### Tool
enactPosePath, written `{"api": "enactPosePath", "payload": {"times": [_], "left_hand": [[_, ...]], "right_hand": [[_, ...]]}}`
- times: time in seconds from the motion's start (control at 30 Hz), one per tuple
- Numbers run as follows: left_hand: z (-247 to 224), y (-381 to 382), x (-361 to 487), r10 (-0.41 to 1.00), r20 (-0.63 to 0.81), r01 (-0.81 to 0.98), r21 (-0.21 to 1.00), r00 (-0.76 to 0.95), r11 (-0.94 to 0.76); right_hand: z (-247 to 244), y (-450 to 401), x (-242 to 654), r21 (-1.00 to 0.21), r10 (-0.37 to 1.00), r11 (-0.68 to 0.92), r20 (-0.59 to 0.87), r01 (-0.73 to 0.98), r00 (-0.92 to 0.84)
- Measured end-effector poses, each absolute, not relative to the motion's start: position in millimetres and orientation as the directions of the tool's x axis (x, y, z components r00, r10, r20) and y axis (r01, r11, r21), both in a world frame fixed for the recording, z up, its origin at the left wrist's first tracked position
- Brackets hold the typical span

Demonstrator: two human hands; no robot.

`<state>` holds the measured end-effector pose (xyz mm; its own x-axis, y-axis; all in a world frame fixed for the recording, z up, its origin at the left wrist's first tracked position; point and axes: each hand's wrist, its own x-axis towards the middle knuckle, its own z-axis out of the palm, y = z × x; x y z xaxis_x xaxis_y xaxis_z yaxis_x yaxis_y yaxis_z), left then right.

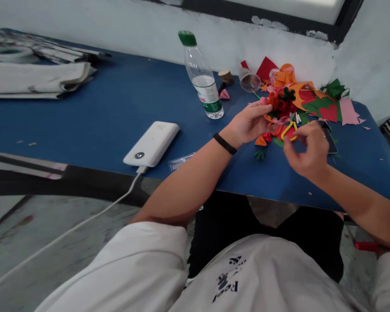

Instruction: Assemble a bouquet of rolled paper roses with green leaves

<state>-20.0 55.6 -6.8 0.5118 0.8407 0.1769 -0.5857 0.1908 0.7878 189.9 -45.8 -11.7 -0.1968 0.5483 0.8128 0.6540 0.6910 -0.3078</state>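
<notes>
My left hand [251,123] is closed around a bunch of rolled paper flowers [279,102] in red, orange and pink, with dark green paper among them. To its right, my right hand [308,149] is raised with curled fingers and looks slightly blurred. Whether anything small is between those fingers is hidden. Just behind it shows a yellow-handled cutting tool [288,131], its head partly covered. Cut paper scraps [325,106] in red, green, orange and pink lie behind both hands. A small folded green paper piece [260,154] is below my left hand.
A water bottle [205,84] with a green cap stands left of the hands. Beside the papers are a clear plastic cup [249,81] and a small wood piece [225,77]. A white power bank [152,144] trails a cable over the table edge. Folded cloth [35,79] lies far left.
</notes>
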Motion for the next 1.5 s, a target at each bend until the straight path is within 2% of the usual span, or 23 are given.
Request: {"api": "enactPosePath", "payload": {"times": [0.1, 0.17, 0.27, 0.4, 0.67, 0.8, 0.93, 1.07, 1.17, 1.4, 1.5], "left_hand": [[-5, 62, -23, 0.863, 0.127, -0.617, 0.750, 0.489, 0.239], [-5, 67, -24, 0.867, 0.082, -0.627, 0.724, 0.491, 0.286], [-8, 73, -24, 0.851, 0.023, -0.583, 0.739, 0.524, 0.339], [-14, 77, -22, 0.858, 0.055, -0.538, 0.799, 0.510, 0.269], [-9, 65, -20, 0.876, 0.043, -0.546, 0.797, 0.480, 0.259], [-9, 61, -17, 0.876, 0.052, -0.517, 0.823, 0.479, 0.234], [-8, 59, -17, 0.878, 0.055, -0.489, 0.846, 0.476, 0.212], [-5, 55, -18, 0.888, 0.047, -0.475, 0.857, 0.458, 0.200], [-3, 53, -18, 0.900, 0.034, -0.468, 0.862, 0.435, 0.193], [2, 48, -16, 0.898, -0.014, -0.451, 0.861, 0.439, 0.234], [7, 45, -15, 0.905, -0.015, -0.458, 0.859, 0.426, 0.230]], "right_hand": [[-25, -49, 170, -0.164, 0.604, 0.757, 0.544, 0.632, -0.583], [-40, -43, 162, -0.135, 0.632, 0.755, 0.409, 0.641, -0.658], [-59, -30, 162, -0.139, 0.664, 0.741, 0.294, 0.657, -0.687], [-66, -19, 175, -0.155, 0.582, 0.810, 0.337, 0.566, -0.740], [-57, -18, 188, -0.127, 0.424, 0.897, 0.524, 0.424, -0.739], [-57, -14, 193, -0.228, 0.484, 0.871, 0.548, 0.435, -0.682], [-61, -9, 197, -0.332, 0.530, 0.846, 0.455, 0.416, -0.715], [-61, -7, 197, -0.390, 0.605, 0.791, 0.387, 0.471, -0.696], [-60, -7, 197, -0.386, 0.633, 0.770, 0.371, 0.508, -0.679], [-56, -5, 201, -0.335, 0.584, 0.810, 0.389, 0.481, -0.713], [-51, -6, 204, -0.355, 0.605, 0.795, 0.412, 0.491, -0.681]]}}
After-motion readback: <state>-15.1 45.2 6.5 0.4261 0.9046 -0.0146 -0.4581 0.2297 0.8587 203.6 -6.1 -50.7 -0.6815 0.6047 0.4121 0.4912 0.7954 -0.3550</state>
